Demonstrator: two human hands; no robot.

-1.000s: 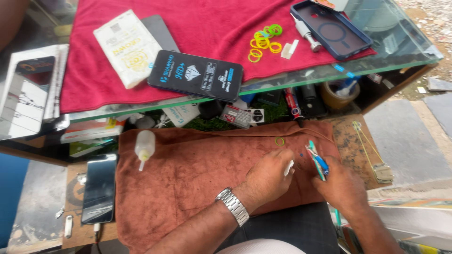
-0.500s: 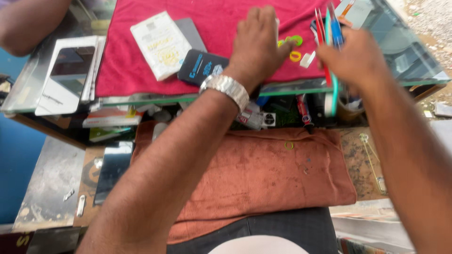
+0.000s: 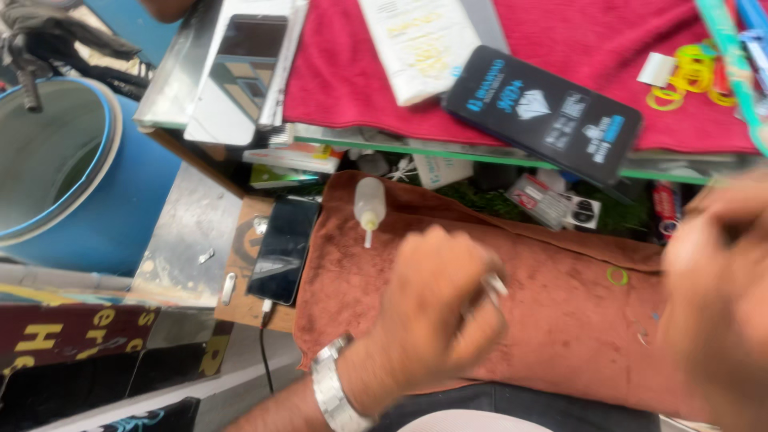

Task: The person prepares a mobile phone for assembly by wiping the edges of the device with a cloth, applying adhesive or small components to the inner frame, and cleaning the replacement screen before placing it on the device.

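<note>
My left hand (image 3: 432, 316), with a metal watch (image 3: 332, 392) on its wrist, hovers over the rust-brown towel (image 3: 552, 336). Its fingers are pinched on a small white piece (image 3: 494, 285). My right hand (image 3: 720, 304) is a blur at the right edge, fingers curled. Teal and blue tools (image 3: 726, 60) rise above it and appear to run down into its grip. A small white dropper bottle (image 3: 370, 205) lies on the towel's upper left corner, just beyond my left hand.
A black phone (image 3: 284, 250) on a cable lies left of the towel. On the red cloth (image 3: 336, 80) above lie a black flat box (image 3: 544, 112), a white packet (image 3: 420, 44) and yellow rubber bands (image 3: 692, 76). A blue barrel (image 3: 72, 160) stands at left.
Both hands came back down from the red cloth to the brown towel. The view swung left, bringing the blue barrel into sight.
</note>
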